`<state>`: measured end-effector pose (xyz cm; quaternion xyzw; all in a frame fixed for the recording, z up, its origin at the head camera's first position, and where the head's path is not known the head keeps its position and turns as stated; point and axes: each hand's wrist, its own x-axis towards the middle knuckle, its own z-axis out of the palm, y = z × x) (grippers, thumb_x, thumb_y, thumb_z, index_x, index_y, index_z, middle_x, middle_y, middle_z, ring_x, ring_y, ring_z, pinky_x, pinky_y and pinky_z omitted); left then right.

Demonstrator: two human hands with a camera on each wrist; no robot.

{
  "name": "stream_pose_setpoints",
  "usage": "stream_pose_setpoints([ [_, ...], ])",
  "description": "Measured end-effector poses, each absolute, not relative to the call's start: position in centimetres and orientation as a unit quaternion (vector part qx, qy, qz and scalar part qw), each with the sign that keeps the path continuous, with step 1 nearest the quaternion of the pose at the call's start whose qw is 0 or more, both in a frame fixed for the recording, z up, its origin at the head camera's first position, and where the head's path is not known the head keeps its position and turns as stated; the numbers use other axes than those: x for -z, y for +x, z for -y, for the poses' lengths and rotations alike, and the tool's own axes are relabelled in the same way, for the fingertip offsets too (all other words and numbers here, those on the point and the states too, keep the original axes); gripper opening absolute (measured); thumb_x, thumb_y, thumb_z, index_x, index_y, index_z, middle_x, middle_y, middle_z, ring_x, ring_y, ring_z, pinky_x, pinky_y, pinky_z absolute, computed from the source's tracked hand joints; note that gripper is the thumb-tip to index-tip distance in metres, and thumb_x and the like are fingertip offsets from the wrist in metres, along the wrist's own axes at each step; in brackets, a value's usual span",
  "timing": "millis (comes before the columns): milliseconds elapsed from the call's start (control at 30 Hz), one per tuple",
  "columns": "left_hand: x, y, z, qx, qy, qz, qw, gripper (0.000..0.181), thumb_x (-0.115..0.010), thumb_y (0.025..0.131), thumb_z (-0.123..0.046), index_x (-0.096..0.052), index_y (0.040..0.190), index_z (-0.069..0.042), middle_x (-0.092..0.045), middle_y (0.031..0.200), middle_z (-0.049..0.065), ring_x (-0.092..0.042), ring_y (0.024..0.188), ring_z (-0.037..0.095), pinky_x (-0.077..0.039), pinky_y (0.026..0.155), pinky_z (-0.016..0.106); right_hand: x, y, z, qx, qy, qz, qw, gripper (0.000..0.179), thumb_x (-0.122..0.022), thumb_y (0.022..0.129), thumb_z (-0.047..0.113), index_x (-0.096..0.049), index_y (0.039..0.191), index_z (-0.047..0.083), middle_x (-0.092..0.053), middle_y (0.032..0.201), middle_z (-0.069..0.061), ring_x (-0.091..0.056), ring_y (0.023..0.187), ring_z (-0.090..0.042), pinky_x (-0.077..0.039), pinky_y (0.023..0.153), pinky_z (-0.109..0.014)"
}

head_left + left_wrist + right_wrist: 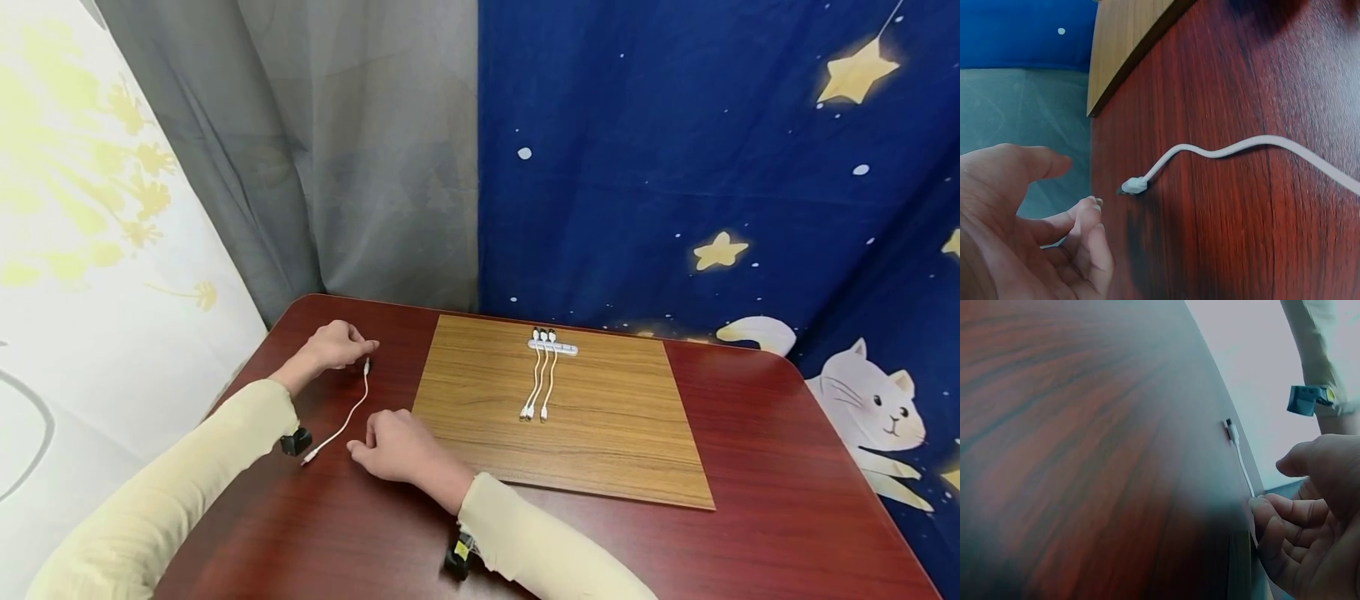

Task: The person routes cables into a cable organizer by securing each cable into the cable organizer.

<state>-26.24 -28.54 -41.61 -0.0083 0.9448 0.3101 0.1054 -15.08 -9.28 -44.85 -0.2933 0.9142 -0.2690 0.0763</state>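
Note:
A short white USB cable (350, 417) lies slightly bent on the dark red table, left of a wooden board. Just beyond its far plug (1135, 185) is my left hand (337, 344), fingers loosely bent and thumb apart. A gap shows between those fingertips and the plug in the left wrist view. My right hand (401, 447) hovers by the board's near left corner, fingers loosely curled, with nothing seen in its grasp. In the right wrist view the cable's near plug (1232, 432) appears past the fingers, which overlap part of the cord.
The wood-grain board (615, 417) lies on the table (780, 433). Near its far edge, a white cable holder (570, 350) carries three white cables, their lower plugs (531, 412) pointing toward me. Grey and blue curtains (637, 167) hang behind the table.

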Motion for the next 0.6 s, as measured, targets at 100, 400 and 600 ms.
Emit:
stream_pose_setpoints([
  [100,41.6,-26.5,28.8,-0.298,-0.009,-0.947,0.122,0.039,-0.065,0.099,-0.039,-0.071,0.085,-0.004,-0.061,0.07,0.007,-0.06,0.065,0.021,-0.052,0.06,0.032,44.8,-14.8,10.3,0.256,-0.291,-0.919,0.072,0.041,-0.067,0.095,0.046,-0.057,0.063,0.022,-0.051,0.057,0.012,-0.049,0.055,-0.006,-0.04,0.051,-0.022],
  [400,41.9,-27.0,28.3,-0.25,0.01,-0.955,0.159,0.042,-0.065,0.098,-0.041,-0.065,0.071,-0.009,-0.054,0.06,0.002,-0.056,0.056,0.017,-0.052,0.057,0.031,45.5,-14.2,12.6,0.203,-0.258,-0.941,0.082,0.057,-0.061,0.093,0.061,-0.057,0.056,0.019,-0.052,0.054,0.004,-0.052,0.055,-0.012,-0.042,0.051,-0.03],
  [600,42.0,-26.9,27.9,-0.228,0.008,-0.961,0.158,0.045,-0.066,0.098,-0.037,-0.057,0.062,-0.013,-0.054,0.059,0.003,-0.058,0.057,0.021,-0.055,0.06,0.034,45.8,-13.9,14.2,0.177,-0.247,-0.949,0.081,0.057,-0.058,0.092,0.068,-0.058,0.058,0.023,-0.055,0.064,0.003,-0.058,0.062,-0.014,-0.046,0.054,-0.035],
])
